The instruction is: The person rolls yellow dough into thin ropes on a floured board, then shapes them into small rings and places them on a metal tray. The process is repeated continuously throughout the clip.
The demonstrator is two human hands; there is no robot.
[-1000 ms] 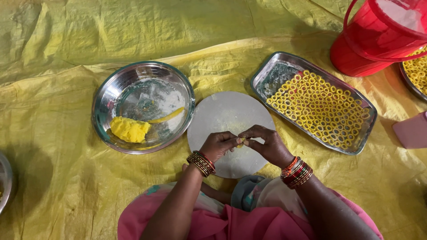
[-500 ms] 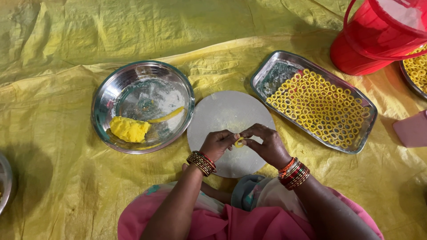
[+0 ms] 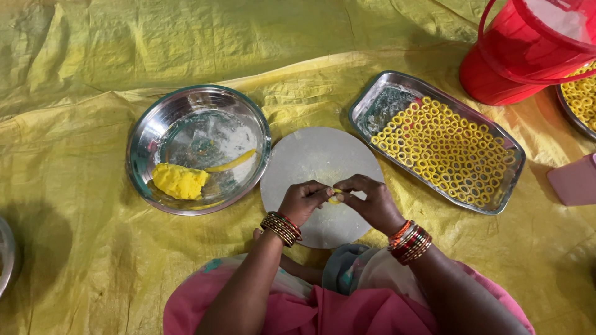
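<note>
Both hands meet over a round grey board [image 3: 313, 158]. My left hand [image 3: 303, 201] and my right hand [image 3: 370, 201] pinch a small yellow dough ring [image 3: 334, 198] between their fingertips. Bangles circle both wrists. To the left, a round steel bowl [image 3: 155, 133] holds a lump of yellow dough [image 3: 180, 180] and a thin dough strip [image 3: 231, 162]. To the right, a rectangular steel tray [image 3: 380, 93] is packed with several yellow dough rings [image 3: 448, 149].
A yellow sheet [image 3: 93, 62] covers the ground. A red bucket [image 3: 528, 46] stands at the upper right, beside another plate of rings [image 3: 580, 93]. A pink object [image 3: 574, 181] lies at the right edge. A steel rim [image 3: 5, 254] shows at the far left.
My hands stay joined over the board, shifting slightly as the fingers work the small dough piece. Nothing else has moved.
</note>
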